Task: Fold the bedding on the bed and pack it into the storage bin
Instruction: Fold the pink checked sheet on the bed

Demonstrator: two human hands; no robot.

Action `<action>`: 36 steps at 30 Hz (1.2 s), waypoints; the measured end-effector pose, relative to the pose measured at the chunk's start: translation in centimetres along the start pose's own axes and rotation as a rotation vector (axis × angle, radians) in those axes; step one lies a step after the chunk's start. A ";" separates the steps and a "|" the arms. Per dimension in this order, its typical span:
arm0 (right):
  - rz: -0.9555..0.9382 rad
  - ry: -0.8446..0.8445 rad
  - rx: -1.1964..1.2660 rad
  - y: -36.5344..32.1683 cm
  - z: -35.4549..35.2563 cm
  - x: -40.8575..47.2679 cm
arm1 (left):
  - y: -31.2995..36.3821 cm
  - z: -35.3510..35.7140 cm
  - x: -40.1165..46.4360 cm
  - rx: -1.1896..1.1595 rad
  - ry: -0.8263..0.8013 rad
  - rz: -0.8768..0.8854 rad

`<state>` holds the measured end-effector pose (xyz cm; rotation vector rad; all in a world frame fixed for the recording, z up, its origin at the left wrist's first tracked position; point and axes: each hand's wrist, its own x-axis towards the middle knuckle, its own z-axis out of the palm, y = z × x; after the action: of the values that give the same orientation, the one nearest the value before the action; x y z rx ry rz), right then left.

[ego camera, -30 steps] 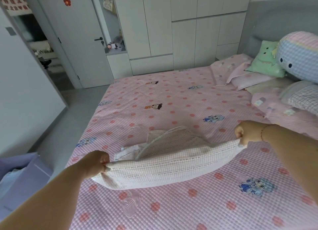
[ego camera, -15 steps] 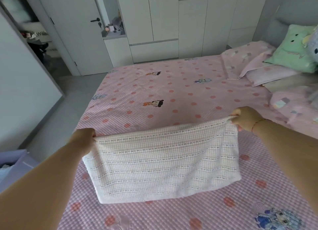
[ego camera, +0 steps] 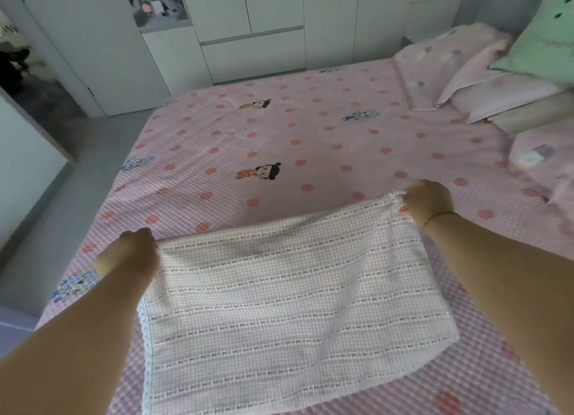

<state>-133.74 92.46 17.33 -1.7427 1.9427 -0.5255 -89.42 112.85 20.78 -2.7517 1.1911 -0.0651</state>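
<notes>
A pale pink-and-white checked blanket (ego camera: pixel 289 306) with stitched rows and a lace edge hangs in front of me over the bed. My left hand (ego camera: pixel 130 256) pinches its upper left corner. Its upper right corner is gripped by my right hand (ego camera: pixel 427 203). The cloth is stretched between both hands and its lower part drapes down toward the near side of the pink dotted bedspread (ego camera: pixel 279 141). A sliver of the lilac storage bin (ego camera: pixel 15 321) shows at the left edge, on the floor.
Pink pillows (ego camera: pixel 484 82) and a green cushion (ego camera: pixel 540 41) lie at the bed's head on the right. White wardrobe doors (ego camera: pixel 264 26) stand beyond the bed. A grey floor strip (ego camera: pixel 62 181) runs along the left side toward a door (ego camera: pixel 93 41).
The folded blanket has been lifted off the bed and now hangs spread between my hands. My view has tilted down and moved closer.
</notes>
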 end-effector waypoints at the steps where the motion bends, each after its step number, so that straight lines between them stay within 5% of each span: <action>1: 0.003 0.029 0.077 0.4 1.1 0.3 | 0.5 0.8 0.5 0.008 0.011 -0.030; 5: -0.123 0.080 0.277 2.2 6.5 -2.7 | 3.7 5.3 -0.7 -0.021 0.168 0.033; 11: -0.630 -0.051 -0.050 3.7 17.5 -11.5 | 13.2 13.5 -10.2 -0.040 -0.172 0.593; 16: -0.679 -0.238 -0.401 2.2 22.0 -10.7 | 18.0 17.2 -8.7 -0.039 -0.239 0.675; 21: -0.559 -0.406 -0.638 4.5 23.9 -7.6 | 17.3 22.0 -6.8 -0.033 -0.348 0.546; 28: -0.327 -0.415 -0.733 6.3 23.2 -4.5 | 14.8 23.0 -5.6 -0.084 -0.295 0.303; 36: 0.337 -0.092 -0.465 10.3 16.8 -3.2 | 7.0 22.1 -0.3 -0.197 -0.279 -0.327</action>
<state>-132.10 97.33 -1.95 -1.5965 2.3558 0.1358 -92.56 110.81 -2.15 -2.9694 0.7056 0.4092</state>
